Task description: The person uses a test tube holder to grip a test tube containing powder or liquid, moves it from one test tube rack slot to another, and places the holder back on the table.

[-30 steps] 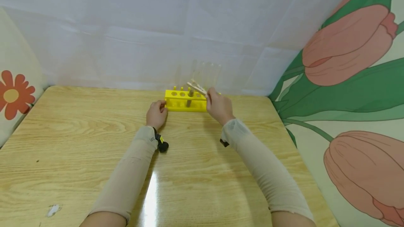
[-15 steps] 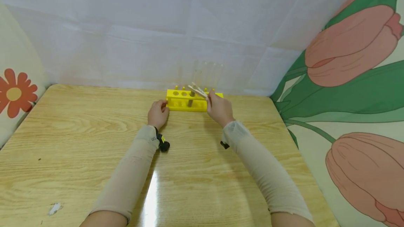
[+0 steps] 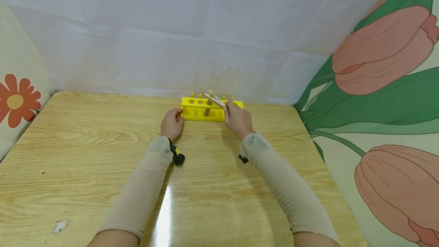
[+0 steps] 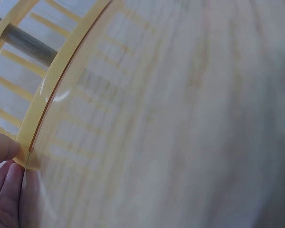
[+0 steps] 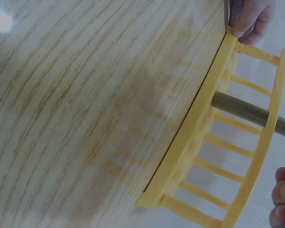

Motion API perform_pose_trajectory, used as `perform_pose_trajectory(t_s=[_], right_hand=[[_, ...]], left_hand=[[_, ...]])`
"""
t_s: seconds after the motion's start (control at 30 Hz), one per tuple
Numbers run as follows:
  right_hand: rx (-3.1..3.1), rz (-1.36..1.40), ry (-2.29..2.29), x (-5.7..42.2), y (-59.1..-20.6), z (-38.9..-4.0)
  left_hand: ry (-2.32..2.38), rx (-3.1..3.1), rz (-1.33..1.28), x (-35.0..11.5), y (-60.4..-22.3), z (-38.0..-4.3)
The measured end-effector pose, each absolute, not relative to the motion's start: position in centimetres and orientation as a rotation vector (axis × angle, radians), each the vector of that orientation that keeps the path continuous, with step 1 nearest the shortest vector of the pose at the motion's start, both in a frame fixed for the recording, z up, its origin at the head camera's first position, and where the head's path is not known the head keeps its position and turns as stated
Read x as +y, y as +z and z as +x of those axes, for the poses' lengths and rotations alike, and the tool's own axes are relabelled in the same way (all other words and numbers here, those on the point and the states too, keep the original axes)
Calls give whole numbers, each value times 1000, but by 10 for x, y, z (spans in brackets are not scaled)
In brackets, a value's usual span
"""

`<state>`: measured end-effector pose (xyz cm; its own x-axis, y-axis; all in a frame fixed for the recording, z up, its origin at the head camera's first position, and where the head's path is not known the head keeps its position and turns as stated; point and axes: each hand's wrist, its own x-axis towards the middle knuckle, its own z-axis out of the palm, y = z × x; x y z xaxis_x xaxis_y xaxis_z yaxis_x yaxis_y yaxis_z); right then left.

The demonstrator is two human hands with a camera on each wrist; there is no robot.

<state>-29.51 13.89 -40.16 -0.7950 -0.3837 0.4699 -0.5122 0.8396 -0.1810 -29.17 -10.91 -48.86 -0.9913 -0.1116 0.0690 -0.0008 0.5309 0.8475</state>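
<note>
Little has moved: centre-frame, right hand point(image 3: 239, 118) grips wooden clamp point(image 3: 215, 99) at tube point(image 3: 207, 112); left hand point(image 3: 172, 124) pinches rack point(image 3: 212, 118), presumably steadying it.

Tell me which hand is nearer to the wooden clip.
Right. The right hand grips the wooden clip itself; the left hand is apart from it, holding the left end of the yellow rack.
</note>
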Motion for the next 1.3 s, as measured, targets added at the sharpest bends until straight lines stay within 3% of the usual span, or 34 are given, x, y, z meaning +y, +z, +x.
perform_pose_trajectory(t_s=[1.3], right_hand=[[-2678, 602, 455, 134, -414, -289]], left_hand=[[-1481, -2633, 82, -110, -490, -291]])
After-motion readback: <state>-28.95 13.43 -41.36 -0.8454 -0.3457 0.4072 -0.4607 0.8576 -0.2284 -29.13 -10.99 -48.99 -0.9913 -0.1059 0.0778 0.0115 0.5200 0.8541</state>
